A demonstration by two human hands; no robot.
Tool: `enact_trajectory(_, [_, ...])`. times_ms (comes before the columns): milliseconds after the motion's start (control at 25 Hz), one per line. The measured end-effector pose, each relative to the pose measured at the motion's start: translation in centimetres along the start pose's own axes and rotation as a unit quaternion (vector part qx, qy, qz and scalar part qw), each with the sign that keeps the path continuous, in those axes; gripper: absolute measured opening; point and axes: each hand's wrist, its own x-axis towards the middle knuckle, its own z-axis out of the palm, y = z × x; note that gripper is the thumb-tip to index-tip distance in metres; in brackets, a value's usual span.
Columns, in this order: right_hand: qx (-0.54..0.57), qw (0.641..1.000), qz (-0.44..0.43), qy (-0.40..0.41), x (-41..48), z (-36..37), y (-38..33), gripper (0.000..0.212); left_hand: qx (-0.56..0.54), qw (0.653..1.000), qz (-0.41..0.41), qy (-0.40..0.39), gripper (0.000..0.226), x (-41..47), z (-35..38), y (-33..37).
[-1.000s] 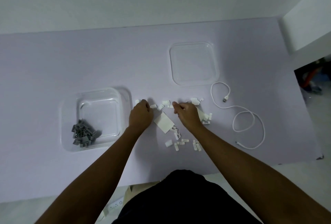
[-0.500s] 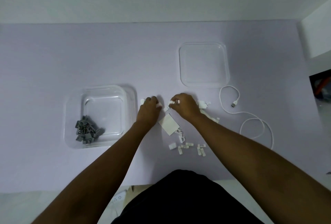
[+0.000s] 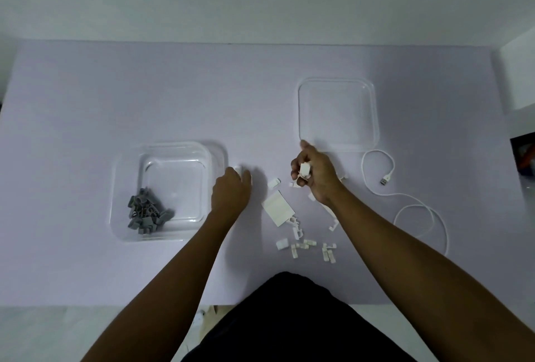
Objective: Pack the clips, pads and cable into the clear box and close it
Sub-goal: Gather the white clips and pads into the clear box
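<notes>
Right grip (image 3: 314,177): fingers curled round a few white clips (image 3: 304,170). Left grip (image 3: 231,192): knuckles up, fingers tucked under, white bit (image 3: 238,169) at its tips, can't tell if it's held. White pad sheet (image 3: 278,208) lies flat between the two grips, slightly nearer the body. Loose white clips (image 3: 304,243) scattered on the table (image 3: 86,100), nearer than the right grip. Clear box (image 3: 125,187) just left of the left grip, lid off, grey clips (image 3: 147,212) in its near-left corner. Clear lid (image 3: 337,114) just beyond the right grip. White cable (image 3: 385,181) looped well to its right.
</notes>
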Motion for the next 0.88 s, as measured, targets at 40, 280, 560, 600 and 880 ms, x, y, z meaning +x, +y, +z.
enact_trajectory(40, [-0.066,0.997,-0.017,0.022,0.4,0.3,0.2,0.035,0.015,1.0,-0.007,0.011,0.042,0.1,0.3,0.3])
enact_trajectory(280, [-0.541,0.828,-0.141,-0.039,1.5,1.4,3.1,0.02,0.019,0.997,-0.075,-0.023,0.047,3.0,0.5,1.0])
enact_trajectory(560, [-0.659,0.731,-0.171,-0.057,2.7,2.5,4.8,0.028,0.053,0.996,0.002,-0.078,0.04,4.4,0.2,1.5])
enact_trajectory(600, [-0.652,0.738,-0.164,-0.06,2.8,2.2,4.9,0.028,0.042,0.995,0.006,-0.094,0.043,4.4,0.1,1.5])
enact_trajectory(880, [-0.631,0.746,-0.182,-0.105,1.9,1.5,6.0,0.028,-0.389,0.89,-0.113,-0.211,0.027,1.9,-1.4,1.2])
